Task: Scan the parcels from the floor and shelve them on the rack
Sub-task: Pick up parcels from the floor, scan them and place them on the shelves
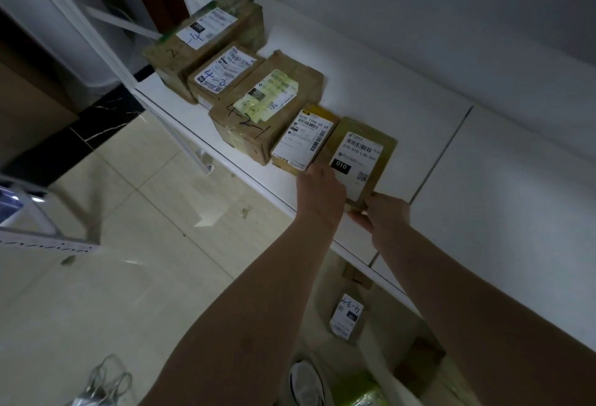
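Centre frame: the right hand (pixel 383 215) pinches the near edge of the flat parcel (pixel 362 147), seemingly squaring it into the row on the rack shelf (pixel 467 164); the left hand (pixel 319 185) touches its corner, grip unclear.

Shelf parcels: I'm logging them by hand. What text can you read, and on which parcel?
"010 010 L30 551" and "010": flat parcel.
"502D 1098 69 69": small yellow box.
"4-2-1", handwritten: middle box.
"220": far box.
Fine print and other handwriting: too blurred to read.
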`<state>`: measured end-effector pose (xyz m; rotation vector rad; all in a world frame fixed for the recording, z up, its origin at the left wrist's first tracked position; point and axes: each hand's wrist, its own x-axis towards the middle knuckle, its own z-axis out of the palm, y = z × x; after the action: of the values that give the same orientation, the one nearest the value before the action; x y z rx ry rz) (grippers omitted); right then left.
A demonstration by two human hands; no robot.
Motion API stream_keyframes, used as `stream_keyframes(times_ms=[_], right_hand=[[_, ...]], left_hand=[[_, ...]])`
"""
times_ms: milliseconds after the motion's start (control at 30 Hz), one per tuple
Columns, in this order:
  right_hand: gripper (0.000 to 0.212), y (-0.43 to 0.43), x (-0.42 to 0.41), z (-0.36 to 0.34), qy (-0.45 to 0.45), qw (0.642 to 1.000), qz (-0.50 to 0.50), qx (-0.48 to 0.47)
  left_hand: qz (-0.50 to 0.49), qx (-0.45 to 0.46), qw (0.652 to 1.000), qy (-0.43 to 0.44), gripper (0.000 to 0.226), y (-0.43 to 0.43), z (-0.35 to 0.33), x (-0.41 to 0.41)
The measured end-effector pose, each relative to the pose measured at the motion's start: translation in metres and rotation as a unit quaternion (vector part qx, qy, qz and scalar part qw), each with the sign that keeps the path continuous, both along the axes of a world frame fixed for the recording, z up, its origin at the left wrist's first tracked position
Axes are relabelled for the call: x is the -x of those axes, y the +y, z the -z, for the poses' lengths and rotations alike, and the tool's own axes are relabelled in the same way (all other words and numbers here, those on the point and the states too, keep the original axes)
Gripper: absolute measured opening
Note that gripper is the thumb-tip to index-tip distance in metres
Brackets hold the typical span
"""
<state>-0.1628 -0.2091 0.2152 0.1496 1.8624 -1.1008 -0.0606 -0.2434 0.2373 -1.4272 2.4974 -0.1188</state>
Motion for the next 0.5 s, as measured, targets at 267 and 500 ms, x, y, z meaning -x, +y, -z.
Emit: stream_keyframes(times_ms=[267, 500], right_hand=[[0.023, 0.002, -0.008, -0.005, -0.022, 0.999, -0.007, 0.04], [0.019, 0.027, -0.02, -0.009, -0.051, 0.997, -0.018, 0.047]], left_hand=[[-0.011, -0.002, 1.0, 0.029, 0.036, -0.01, 0.003, -0.005], [-0.005, -0.057, 0.998, 0.015, 0.071, -0.002, 0.012, -0.022]])
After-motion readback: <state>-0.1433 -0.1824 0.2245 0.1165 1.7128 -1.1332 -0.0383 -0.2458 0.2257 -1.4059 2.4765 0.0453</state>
